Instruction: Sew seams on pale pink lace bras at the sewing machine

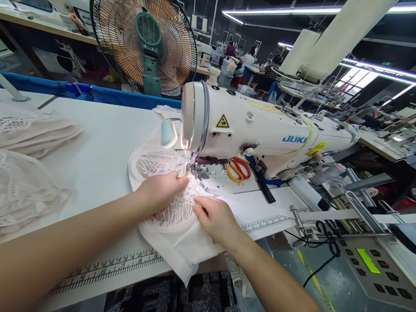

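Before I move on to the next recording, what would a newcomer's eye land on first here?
Probably the big white JUKI sewing machine, stretching from the centre towards the right. Just in front of its needle area, the left hand and right hand are on a pale lace-patterned cloth. At upper left, behind the white table, a large fan also stands out.

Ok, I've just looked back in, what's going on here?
A person at a sewing machine is handling cream lace fabric. The left hand is on it close by the needle end, the right hand on it nearer the person's body. Scissors lie by the machine; more lace pieces lie on the table at left.
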`<state>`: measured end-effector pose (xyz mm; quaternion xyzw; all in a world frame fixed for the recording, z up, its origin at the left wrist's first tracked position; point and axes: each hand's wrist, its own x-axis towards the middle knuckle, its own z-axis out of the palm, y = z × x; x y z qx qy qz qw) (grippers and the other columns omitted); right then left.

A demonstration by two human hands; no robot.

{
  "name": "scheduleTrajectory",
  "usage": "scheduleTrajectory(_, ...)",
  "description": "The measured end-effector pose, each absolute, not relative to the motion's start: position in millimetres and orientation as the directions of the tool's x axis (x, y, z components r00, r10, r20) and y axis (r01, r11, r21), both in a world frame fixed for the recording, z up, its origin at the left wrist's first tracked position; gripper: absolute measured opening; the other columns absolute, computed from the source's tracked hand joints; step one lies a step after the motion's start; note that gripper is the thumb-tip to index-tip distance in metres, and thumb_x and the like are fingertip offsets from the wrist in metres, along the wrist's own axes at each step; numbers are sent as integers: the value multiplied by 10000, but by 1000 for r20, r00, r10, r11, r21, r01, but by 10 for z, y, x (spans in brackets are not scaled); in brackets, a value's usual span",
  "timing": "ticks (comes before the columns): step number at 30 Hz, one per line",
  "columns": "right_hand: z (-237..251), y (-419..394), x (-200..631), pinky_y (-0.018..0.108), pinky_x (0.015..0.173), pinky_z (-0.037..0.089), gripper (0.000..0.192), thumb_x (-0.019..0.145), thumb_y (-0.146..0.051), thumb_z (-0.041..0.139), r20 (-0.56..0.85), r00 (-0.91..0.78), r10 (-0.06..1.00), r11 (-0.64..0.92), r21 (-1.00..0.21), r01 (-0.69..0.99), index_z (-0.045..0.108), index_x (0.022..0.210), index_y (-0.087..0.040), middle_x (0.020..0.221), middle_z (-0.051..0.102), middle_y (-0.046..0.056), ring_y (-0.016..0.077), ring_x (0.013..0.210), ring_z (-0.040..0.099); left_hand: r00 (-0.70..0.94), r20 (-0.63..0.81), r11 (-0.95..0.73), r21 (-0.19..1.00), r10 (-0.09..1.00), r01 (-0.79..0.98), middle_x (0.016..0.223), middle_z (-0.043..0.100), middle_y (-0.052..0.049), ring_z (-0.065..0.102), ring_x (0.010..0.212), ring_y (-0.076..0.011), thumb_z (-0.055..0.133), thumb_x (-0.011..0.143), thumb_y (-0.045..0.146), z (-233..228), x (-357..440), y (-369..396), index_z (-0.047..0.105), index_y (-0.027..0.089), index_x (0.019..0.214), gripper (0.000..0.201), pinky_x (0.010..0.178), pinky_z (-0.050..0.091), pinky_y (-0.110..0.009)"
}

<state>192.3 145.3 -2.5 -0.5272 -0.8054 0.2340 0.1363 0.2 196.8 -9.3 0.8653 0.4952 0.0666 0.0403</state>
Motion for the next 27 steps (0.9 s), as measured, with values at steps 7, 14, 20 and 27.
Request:
scheduleTrajectory(7,17,1574,1971,295,706,436,387,921,-201,440,-125,-432,893,347,-418,839,582,1273,-128,966,705,110,225,878,628,421,-156,-412,88,894,907,843,624,-92,632,680,-230,303,904,208,48,142,2076,625,229,1179,424,460,304,-265)
scheduleTrajectory(14,43,1625,1965,269,695,389,379,931,-221,427,-185,-428,885,327,-409,852,582,1271,-157,984,693,93,199,876,603,336,-236,-320,104,912,942,999,622,-96,643,830,-242,345,858,149,73,199,2120,547,247,1298,494,558,387,-280)
scheduleTrajectory(20,80,1657,1965,275,696,393,357,931,-220,420,-203,-438,876,345,-370,863,599,1235,-158,959,687,95,206,873,607,330,-270,-326,64,905,943,1022,616,-106,644,824,-258,340,861,127,78,221,2147,579,230,1276,490,575,411,-301)
scheduleTrajectory(27,128,1751,1925,302,727,428,387,941,-256,362,-238,-447,862,375,-293,880,575,1255,-180,1008,695,95,229,934,630,327,-258,-325,50,909,944,1099,616,-117,641,912,-277,354,851,112,60,177,2263,536,229,1337,532,643,455,-310)
